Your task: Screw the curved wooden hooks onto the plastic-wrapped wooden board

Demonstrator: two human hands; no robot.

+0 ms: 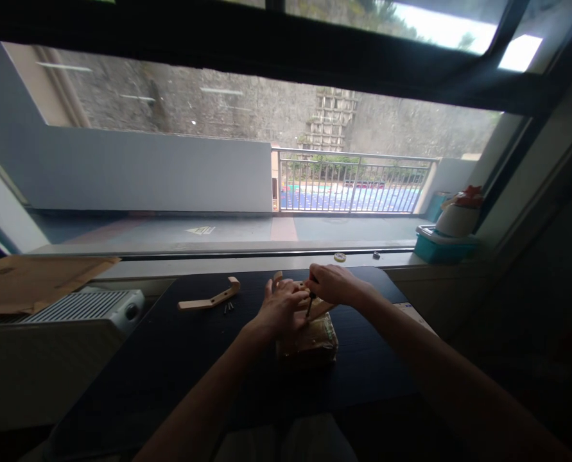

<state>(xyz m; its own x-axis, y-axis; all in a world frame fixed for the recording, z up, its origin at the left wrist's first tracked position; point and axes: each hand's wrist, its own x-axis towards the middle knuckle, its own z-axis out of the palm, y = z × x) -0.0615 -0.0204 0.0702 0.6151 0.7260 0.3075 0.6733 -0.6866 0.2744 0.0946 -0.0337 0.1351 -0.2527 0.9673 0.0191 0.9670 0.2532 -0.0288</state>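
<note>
My right hand [334, 284] is closed around the handle of a screwdriver [310, 304], whose dark shaft points down at a wooden strip [321, 310]. Bent over the same light wood is my left hand [283, 307], its fingers closed on it close to the shaft; exactly where they grip is partly hidden. Underneath lies a brownish block [309, 343] with a shiny wrapped surface. Left of my hands, a bent wooden piece [211, 301] with dark holes and a curled end rests on the black table [180, 359], with several small screws [228, 308] beside it.
On the windowsill stand a teal box [442, 247] with a white container [459, 219] on it, a small round item [339, 257] and a small dark object [376, 255]. Cardboard [40, 279] covers part of the radiator [86, 306] at left. A pale flat item [415, 314] is at the table's right edge.
</note>
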